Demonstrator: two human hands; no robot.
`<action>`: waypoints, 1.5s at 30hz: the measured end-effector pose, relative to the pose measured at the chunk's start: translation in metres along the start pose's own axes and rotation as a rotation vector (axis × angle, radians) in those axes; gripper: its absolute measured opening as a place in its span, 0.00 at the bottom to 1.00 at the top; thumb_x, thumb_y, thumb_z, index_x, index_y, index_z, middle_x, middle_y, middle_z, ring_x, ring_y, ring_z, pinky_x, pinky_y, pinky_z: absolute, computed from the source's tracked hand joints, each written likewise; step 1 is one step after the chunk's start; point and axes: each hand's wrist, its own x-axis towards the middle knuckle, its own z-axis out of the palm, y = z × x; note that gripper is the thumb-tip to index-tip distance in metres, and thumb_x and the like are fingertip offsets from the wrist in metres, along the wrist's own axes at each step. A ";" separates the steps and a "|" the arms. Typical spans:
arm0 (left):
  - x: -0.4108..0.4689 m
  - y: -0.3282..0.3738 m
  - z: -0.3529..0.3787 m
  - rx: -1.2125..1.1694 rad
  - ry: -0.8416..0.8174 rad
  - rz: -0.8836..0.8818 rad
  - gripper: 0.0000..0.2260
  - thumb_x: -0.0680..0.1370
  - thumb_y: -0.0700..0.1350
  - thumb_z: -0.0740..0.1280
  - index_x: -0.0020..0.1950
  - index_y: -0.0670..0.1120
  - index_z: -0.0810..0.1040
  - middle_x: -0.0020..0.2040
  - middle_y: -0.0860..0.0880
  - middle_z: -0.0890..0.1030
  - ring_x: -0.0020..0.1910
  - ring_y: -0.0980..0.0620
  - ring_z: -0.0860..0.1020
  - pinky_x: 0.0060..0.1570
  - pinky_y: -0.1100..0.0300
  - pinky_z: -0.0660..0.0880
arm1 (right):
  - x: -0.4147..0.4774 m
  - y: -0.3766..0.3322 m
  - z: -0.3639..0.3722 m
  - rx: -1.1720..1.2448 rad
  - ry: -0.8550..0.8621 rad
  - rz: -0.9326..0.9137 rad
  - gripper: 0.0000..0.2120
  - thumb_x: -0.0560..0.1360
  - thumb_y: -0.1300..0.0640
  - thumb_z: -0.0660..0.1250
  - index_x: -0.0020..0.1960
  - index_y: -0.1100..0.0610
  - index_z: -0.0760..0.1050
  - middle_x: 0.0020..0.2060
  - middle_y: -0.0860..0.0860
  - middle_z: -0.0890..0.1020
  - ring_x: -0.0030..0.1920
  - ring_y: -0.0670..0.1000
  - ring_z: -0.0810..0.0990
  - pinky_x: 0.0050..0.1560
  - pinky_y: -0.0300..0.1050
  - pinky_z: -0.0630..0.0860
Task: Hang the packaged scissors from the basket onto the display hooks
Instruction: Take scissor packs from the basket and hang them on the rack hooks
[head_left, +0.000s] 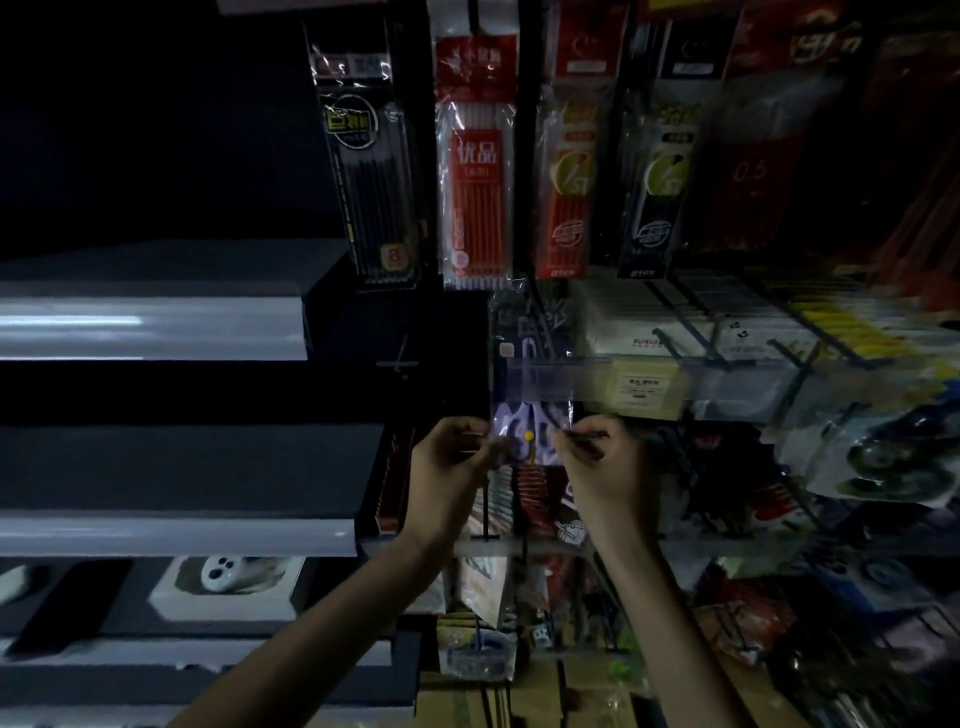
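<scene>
A clear plastic packet of scissors (531, 364) with a dark purple and white card stands upright in front of the display rack. My left hand (449, 457) pinches its lower left edge. My right hand (597, 462) pinches its lower right edge, fingers closed around a thin dark display hook (582, 435) that pokes out there. A small yellow dot shows on the packet between my hands. The scissors themselves are hard to make out in the dim light. The basket is not in view.
Packets of pens (475, 156) hang in rows above. Boxed stationery sits on a shelf with a clear rail (675, 371) to the right. More hooks with goods (524, 499) hang just below my hands. Grey shelf edges (150, 332) jut out on the left.
</scene>
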 end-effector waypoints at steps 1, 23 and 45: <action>-0.001 -0.005 -0.001 0.006 -0.011 -0.003 0.09 0.78 0.41 0.75 0.57 0.45 0.82 0.51 0.46 0.87 0.50 0.51 0.86 0.45 0.60 0.81 | 0.000 0.002 0.001 -0.017 -0.017 -0.001 0.09 0.75 0.49 0.77 0.45 0.46 0.76 0.38 0.43 0.84 0.37 0.42 0.83 0.34 0.40 0.74; 0.031 -0.012 0.010 0.051 -0.031 -0.053 0.17 0.81 0.36 0.71 0.69 0.47 0.81 0.49 0.52 0.84 0.44 0.60 0.83 0.42 0.64 0.77 | 0.047 -0.036 0.006 0.006 -0.325 0.327 0.15 0.73 0.50 0.79 0.49 0.51 0.75 0.36 0.45 0.77 0.31 0.41 0.75 0.21 0.32 0.65; 0.000 -0.009 0.004 0.099 -0.191 -0.024 0.14 0.84 0.35 0.66 0.61 0.53 0.83 0.59 0.52 0.86 0.59 0.57 0.84 0.54 0.63 0.80 | 0.019 -0.031 -0.015 0.235 -0.012 0.248 0.18 0.82 0.46 0.66 0.43 0.58 0.83 0.40 0.54 0.86 0.43 0.54 0.84 0.42 0.47 0.76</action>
